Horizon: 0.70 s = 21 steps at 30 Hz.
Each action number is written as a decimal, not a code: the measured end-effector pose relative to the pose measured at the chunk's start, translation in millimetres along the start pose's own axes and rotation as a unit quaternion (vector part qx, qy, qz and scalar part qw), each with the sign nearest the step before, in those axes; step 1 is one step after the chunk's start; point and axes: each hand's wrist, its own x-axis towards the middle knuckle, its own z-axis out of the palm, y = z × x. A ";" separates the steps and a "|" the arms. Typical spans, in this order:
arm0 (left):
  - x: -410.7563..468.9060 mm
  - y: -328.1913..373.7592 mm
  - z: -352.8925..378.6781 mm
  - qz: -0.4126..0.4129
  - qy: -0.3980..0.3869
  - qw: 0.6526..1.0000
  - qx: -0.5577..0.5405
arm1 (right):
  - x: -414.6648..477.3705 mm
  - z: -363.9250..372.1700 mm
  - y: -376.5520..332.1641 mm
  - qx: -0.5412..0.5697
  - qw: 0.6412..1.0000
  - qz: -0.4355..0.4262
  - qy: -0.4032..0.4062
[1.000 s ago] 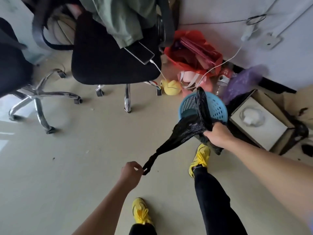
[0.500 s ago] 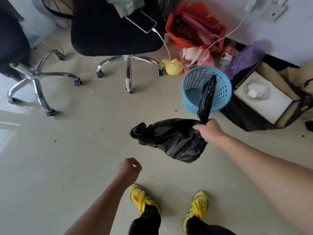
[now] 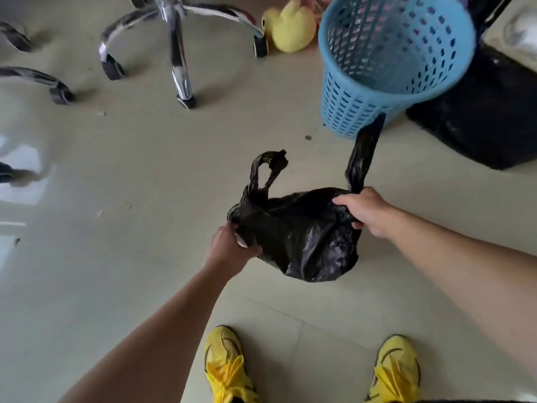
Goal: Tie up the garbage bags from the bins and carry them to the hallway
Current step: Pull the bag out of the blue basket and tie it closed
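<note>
both arms outstretched, left hand and right hand grip opposite sides of a black bag above the floor.

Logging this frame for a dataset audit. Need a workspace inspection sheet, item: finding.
Surface: beige tiled floor, with a few small crumbs.
Job's things: black garbage bag is out of the blue bin; its two handles stick up apart, not tied.
Clutter: yellow plush duck; black object beside the bin.
Grippers: left hand grips the bag's left edge; right hand grips it below the right handle.
Cables: nothing seen.
Surroundings: chrome chair base; yellow shoes.
</note>
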 end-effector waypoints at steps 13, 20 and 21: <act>121.8 37.9 24.8 0.131 -0.001 0.953 -0.272 | 107.4 -9.0 6.6 0.125 0.986 -0.105 0.041; 129.7 59.8 34.1 0.130 0.067 0.887 -0.438 | 116.3 -16.6 5.2 0.186 0.957 -0.167 0.145; 126.3 61.7 34.3 0.128 0.086 0.883 -0.442 | 112.1 -18.6 6.4 0.182 0.952 -0.177 0.172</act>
